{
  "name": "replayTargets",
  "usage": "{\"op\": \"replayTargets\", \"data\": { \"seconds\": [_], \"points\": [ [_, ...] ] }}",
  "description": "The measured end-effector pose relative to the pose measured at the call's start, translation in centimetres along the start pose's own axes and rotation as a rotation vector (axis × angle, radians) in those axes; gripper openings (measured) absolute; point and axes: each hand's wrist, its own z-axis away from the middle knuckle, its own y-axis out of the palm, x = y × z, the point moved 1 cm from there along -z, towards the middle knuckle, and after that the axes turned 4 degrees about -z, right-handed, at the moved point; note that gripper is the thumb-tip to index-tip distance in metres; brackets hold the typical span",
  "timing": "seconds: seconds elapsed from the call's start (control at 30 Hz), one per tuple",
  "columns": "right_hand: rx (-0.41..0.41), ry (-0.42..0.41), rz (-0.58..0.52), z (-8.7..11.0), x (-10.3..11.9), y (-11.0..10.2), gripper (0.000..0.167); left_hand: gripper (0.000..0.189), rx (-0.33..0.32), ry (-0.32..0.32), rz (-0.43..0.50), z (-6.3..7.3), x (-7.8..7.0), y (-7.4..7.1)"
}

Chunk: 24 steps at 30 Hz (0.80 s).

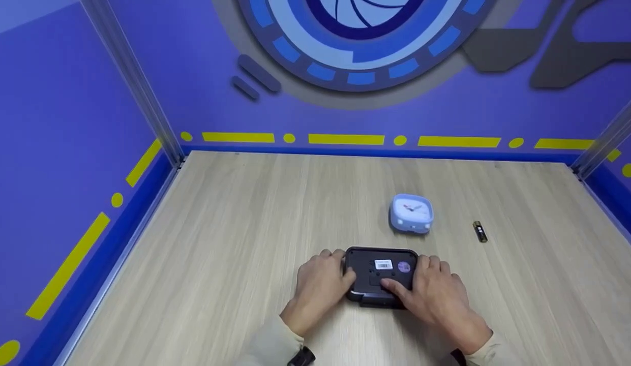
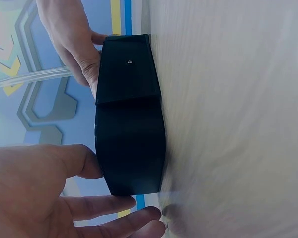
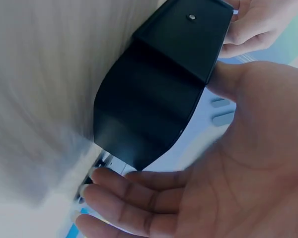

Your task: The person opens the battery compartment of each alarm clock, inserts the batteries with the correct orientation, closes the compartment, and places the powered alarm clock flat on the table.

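Note:
A black boxy device (image 1: 365, 262) lies on the table with its back up. That back carries a white barcode label, a round purple sticker, small buttons and a panel like a battery cover; its front is hidden. My left hand (image 1: 321, 278) holds the left side, thumb at the upper edge in the left wrist view. At the right side, my right hand (image 1: 440, 292) grips it with the thumb resting on the panel. Both wrist views show the device's dark side wall (image 2: 131, 148) with a small screw. Beyond it stands a light blue alarm clock (image 1: 413, 213).
To the right of the blue clock lies one black and gold battery (image 1: 480, 231). The wooden table (image 1: 244, 213) is bounded by blue-purple printed walls (image 1: 203, 101) at the back and sides, with metal posts (image 1: 137, 76) at the corners.

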Motion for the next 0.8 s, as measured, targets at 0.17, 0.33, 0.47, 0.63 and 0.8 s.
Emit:
{"op": "replayTargets", "data": {
  "seconds": [0.17,0.33,0.47,0.63,0.8],
  "points": [
    [0.044,0.019,0.021,-0.11,-0.13,-0.10,0.099,0.037,0.002,0.001,-0.004,-0.02,0.04,0.04],
    [0.051,0.018,0.031,-0.16,-0.18,-0.11,0.100,0.037,0.006,-0.002,-0.006,-0.13,-0.05,0.05],
    [0.061,0.024,0.035,-0.25,-0.18,-0.17,0.103,0.037,0.015,-0.007,-0.002,-0.17,-0.05,0.06],
    [0.043,0.019,0.023,-0.27,-0.20,-0.22,0.101,0.038,0.016,-0.005,-0.004,-0.12,0.03,0.04],
    [0.028,0.016,0.009,-0.21,-0.25,-0.19,0.098,0.037,0.016,-0.005,0.005,-0.09,0.04,0.05]
  ]
}}
